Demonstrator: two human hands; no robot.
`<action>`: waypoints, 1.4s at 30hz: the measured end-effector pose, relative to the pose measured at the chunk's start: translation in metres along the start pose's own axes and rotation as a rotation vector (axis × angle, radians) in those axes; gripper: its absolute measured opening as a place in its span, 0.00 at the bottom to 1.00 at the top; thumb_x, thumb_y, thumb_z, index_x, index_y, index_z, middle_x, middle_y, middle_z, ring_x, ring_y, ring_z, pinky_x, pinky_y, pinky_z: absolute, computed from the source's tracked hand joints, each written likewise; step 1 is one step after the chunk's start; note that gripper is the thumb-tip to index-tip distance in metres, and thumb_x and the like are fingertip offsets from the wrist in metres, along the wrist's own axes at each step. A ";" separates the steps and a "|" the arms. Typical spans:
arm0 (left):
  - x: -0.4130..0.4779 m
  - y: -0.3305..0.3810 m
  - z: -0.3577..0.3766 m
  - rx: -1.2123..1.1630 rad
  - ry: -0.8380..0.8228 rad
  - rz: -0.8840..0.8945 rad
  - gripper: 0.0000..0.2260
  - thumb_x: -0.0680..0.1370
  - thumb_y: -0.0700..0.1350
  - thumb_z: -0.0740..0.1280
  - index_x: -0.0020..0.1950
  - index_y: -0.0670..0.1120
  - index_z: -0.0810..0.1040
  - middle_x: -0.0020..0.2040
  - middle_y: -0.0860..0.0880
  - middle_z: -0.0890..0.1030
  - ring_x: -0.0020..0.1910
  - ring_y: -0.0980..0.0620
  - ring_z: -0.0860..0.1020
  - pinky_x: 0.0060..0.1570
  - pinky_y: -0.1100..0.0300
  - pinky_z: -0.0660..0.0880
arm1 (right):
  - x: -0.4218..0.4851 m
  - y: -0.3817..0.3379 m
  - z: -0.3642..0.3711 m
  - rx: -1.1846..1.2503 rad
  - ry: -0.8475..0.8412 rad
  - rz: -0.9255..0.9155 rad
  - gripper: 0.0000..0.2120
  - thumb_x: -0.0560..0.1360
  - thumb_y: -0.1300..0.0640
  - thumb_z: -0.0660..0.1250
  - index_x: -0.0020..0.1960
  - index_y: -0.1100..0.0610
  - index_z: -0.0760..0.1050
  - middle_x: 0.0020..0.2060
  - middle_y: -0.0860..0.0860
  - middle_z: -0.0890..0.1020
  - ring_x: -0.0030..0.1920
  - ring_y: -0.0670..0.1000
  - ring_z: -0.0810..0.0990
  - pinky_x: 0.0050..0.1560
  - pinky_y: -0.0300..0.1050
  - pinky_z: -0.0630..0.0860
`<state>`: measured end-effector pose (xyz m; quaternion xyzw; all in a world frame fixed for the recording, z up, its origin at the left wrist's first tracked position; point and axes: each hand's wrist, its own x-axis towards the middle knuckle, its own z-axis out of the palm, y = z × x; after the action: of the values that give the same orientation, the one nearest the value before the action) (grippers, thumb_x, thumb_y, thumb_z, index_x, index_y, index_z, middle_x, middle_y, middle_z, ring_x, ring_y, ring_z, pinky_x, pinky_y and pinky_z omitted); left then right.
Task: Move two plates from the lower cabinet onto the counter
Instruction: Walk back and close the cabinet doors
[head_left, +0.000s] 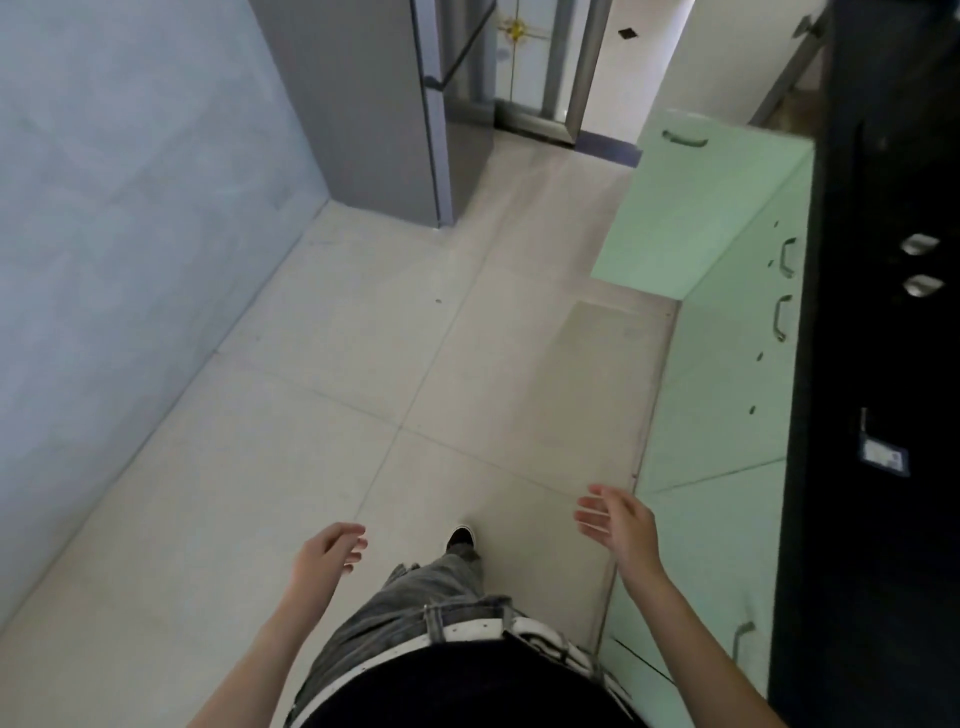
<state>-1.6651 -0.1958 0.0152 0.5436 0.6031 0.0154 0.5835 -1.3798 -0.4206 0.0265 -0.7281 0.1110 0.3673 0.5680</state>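
Note:
Pale green lower cabinets (727, 374) run along the right under a black counter (883, 312). One cabinet door (691, 208) stands swung open into the aisle further ahead; its inside is hidden from me. No plates are in view. My left hand (327, 553) hangs over the floor with fingers loosely curled and holds nothing. My right hand (618, 522) is raised beside the cabinet fronts, fingers spread, holding nothing.
A grey fridge (374, 104) stands ahead on the left beside a pale blue wall (130, 234). A glass door (540, 62) lies beyond it. Beige floor tiles (389, 364) fill the aisle. Two metal objects (922, 265) sit on the counter.

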 end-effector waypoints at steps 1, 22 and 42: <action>0.015 0.015 -0.004 0.021 -0.018 0.014 0.09 0.80 0.36 0.61 0.47 0.42 0.81 0.43 0.42 0.83 0.42 0.45 0.78 0.42 0.55 0.73 | 0.008 -0.009 0.009 0.000 0.009 0.003 0.12 0.83 0.62 0.56 0.55 0.66 0.77 0.41 0.61 0.82 0.37 0.59 0.81 0.37 0.44 0.80; 0.293 0.357 0.100 0.124 -0.135 0.121 0.09 0.78 0.38 0.63 0.47 0.49 0.81 0.43 0.46 0.84 0.40 0.48 0.81 0.42 0.57 0.76 | 0.310 -0.260 0.083 -0.052 0.055 0.026 0.12 0.83 0.61 0.57 0.53 0.65 0.78 0.45 0.64 0.83 0.41 0.62 0.83 0.44 0.52 0.81; 0.615 0.742 0.167 0.194 -0.231 0.207 0.08 0.78 0.41 0.63 0.48 0.50 0.81 0.45 0.47 0.85 0.43 0.48 0.82 0.45 0.57 0.77 | 0.617 -0.574 0.208 0.056 0.123 -0.027 0.12 0.83 0.61 0.56 0.53 0.64 0.78 0.46 0.63 0.83 0.41 0.60 0.84 0.40 0.46 0.83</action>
<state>-0.9038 0.4189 0.0237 0.6547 0.4714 -0.0453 0.5891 -0.6971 0.1154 0.0294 -0.7344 0.1462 0.3111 0.5853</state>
